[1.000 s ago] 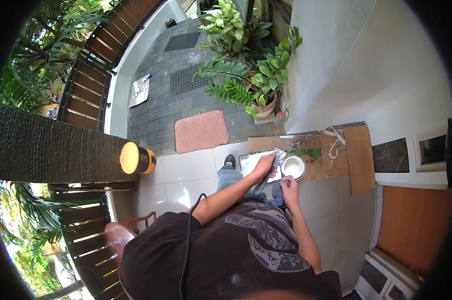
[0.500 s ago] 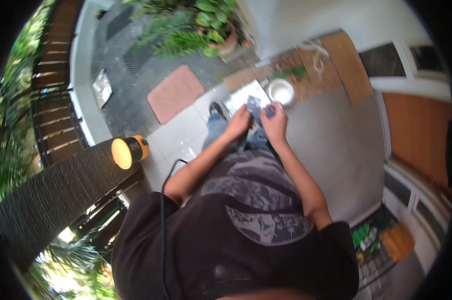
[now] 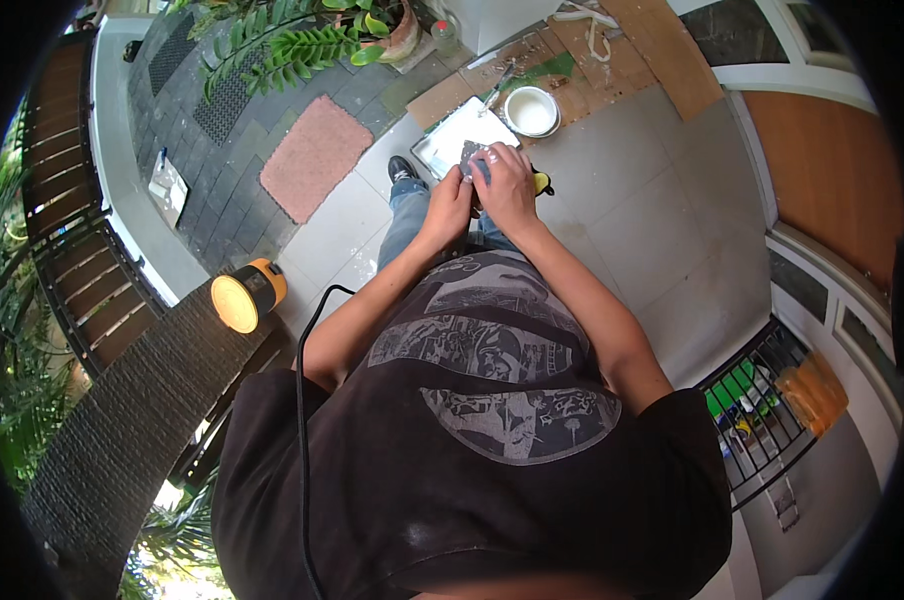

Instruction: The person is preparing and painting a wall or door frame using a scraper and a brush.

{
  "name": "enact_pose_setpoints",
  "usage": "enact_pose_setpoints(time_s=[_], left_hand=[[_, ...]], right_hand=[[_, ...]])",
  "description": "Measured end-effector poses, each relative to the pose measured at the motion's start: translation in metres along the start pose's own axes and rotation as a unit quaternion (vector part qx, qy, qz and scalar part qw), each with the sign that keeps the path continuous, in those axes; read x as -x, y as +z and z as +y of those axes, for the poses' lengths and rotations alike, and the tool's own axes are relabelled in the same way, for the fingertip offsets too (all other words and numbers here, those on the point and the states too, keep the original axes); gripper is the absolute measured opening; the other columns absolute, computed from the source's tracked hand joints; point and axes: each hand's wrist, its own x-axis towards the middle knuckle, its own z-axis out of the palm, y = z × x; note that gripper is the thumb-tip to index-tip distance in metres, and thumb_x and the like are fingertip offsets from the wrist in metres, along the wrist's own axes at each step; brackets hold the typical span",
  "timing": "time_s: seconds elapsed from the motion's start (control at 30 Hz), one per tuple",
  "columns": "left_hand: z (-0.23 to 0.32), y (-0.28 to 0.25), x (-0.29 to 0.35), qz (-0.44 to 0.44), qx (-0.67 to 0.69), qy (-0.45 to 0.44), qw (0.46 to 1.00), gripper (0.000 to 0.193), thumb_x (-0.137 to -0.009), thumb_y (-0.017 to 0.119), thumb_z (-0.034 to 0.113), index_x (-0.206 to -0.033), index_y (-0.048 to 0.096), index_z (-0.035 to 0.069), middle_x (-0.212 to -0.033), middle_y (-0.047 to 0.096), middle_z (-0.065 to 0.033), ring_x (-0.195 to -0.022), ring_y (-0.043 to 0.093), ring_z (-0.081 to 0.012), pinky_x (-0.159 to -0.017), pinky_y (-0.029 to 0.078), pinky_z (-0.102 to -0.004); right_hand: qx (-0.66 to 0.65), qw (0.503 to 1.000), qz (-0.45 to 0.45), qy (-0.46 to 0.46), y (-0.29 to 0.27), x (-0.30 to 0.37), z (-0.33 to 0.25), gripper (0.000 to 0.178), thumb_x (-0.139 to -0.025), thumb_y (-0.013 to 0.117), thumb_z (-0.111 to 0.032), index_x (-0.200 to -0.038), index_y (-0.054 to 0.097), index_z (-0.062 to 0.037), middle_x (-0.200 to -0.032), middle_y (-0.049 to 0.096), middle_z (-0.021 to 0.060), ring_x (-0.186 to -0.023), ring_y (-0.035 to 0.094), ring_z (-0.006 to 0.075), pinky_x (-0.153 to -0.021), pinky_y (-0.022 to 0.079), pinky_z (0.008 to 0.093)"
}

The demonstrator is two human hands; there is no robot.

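Both my hands meet in front of my waist over a dark grey flat piece point(image 3: 469, 150) that looks like a sheet of sandpaper with white specks. My left hand point(image 3: 450, 208) is closed on its lower left edge. The fingers of my right hand point(image 3: 509, 188) curl over its right side; specks of white show on them. Beyond the hands lies a white rectangular tray point(image 3: 487, 125) on the floor. Next to it stands a round white tub point(image 3: 532, 110) with white stuff inside. A yellow and black thing point(image 3: 542, 183) pokes out beside my right hand, mostly hidden.
Cardboard point(image 3: 652, 55) lies beyond the tub, with a thin tool point(image 3: 498, 88) near the tray. A pink mat point(image 3: 317, 158) is ahead to the left, below a potted plant point(image 3: 397, 40). A yellow and black round device point(image 3: 247, 296) sits on the ledge. A black cord point(image 3: 305, 440) crosses my shirt.
My view has shifted, so the scene sits higher and further left. The right hand has closed over the grey piece, which was more exposed between the two hands before.
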Motion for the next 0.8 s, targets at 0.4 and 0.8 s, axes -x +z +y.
enact_pose_setpoints(time_s=[0.4,0.8], left_hand=[[-0.006,-0.006,0.004,-0.041,-0.02,0.005,0.999,0.016,-0.096,0.035,0.013,-0.1,0.045,0.001,-0.08,0.057,-0.0071,-0.063,0.054,-0.013,-0.056,0.047,-0.0278],[-0.02,-0.014,0.0,-0.006,0.158,-0.079,0.984,0.013,-0.093,0.04,0.014,-0.094,0.041,0.002,-0.079,0.058,-0.0096,-0.059,0.052,-0.0131,-0.051,0.045,-0.0271]], right_hand=[[0.026,0.997,-0.023,-0.07,-0.011,-0.004,0.004,0.009,-0.078,0.061,-0.011,-0.084,0.058,-0.0052,-0.085,0.057,0.0089,-0.082,0.055,0.0278,-0.073,0.04,0.039],[-0.094,0.986,-0.041,0.132,-0.009,-0.002,0.051,0.014,-0.081,0.06,-0.009,-0.089,0.055,0.0004,-0.088,0.061,0.0192,-0.084,0.059,0.0391,-0.072,0.046,0.0425]])
